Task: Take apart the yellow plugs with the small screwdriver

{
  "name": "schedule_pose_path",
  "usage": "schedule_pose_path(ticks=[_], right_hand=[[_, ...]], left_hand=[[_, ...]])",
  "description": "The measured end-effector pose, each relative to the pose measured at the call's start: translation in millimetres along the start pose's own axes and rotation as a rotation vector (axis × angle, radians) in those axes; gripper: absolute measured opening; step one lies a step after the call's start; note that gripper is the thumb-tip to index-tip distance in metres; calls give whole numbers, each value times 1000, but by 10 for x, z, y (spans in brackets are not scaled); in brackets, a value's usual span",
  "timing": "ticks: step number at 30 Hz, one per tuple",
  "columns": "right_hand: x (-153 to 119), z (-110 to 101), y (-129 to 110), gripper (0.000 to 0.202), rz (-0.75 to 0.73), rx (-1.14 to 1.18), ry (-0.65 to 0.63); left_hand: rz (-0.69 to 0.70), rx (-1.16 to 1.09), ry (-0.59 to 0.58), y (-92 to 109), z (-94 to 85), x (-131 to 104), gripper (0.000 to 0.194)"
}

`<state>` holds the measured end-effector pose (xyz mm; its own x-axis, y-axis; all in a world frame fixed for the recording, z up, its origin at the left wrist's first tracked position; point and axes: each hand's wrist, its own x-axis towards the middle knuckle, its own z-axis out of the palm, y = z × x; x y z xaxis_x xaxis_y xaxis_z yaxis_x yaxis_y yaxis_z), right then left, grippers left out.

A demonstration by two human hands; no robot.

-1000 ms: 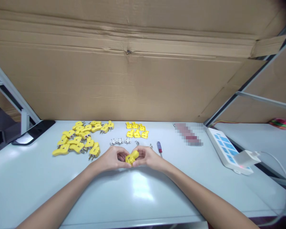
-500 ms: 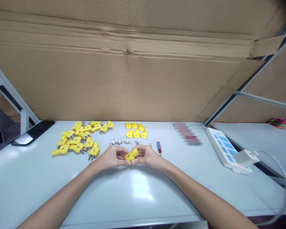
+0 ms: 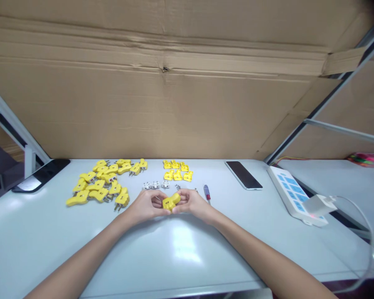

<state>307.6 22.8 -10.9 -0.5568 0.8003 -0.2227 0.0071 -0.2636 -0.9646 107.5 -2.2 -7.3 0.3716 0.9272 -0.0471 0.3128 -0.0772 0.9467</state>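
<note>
Between my two hands, above the table's middle, is a yellow plug housing (image 3: 171,202). My left hand (image 3: 151,205) pinches its left side with thumb and fingers. On the other side, my right hand (image 3: 189,202) grips the housing's narrower end. Just beyond the hands lie several white plug inserts with metal pins (image 3: 155,185) and a few small screws (image 3: 178,187). Farther back are two rows of open yellow plug shells (image 3: 177,175). A screwdriver (image 3: 207,193) with a clear purple and red handle rests right of my right hand, its tip pointing toward me.
A cluster of yellow plugs with pins (image 3: 101,182) covers the back left. Beside it is a black glossy panel (image 3: 42,176). At the back right lie a phone (image 3: 243,175) and a white power strip (image 3: 294,199) with a charger and cable. A cardboard wall (image 3: 162,112) stands behind.
The yellow plug housing has turned slightly in my fingers, with two holes now showing on its face. Both hands stay in nearly the same place, and the view has shifted a little.
</note>
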Motion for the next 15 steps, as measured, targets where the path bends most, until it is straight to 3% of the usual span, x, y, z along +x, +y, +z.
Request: schedule_pose_path(ticks=[15], right_hand=[[-52,7,-90,34,15,-27,-35]], left_hand=[[-18,34,2,33,-3,-10,30]])
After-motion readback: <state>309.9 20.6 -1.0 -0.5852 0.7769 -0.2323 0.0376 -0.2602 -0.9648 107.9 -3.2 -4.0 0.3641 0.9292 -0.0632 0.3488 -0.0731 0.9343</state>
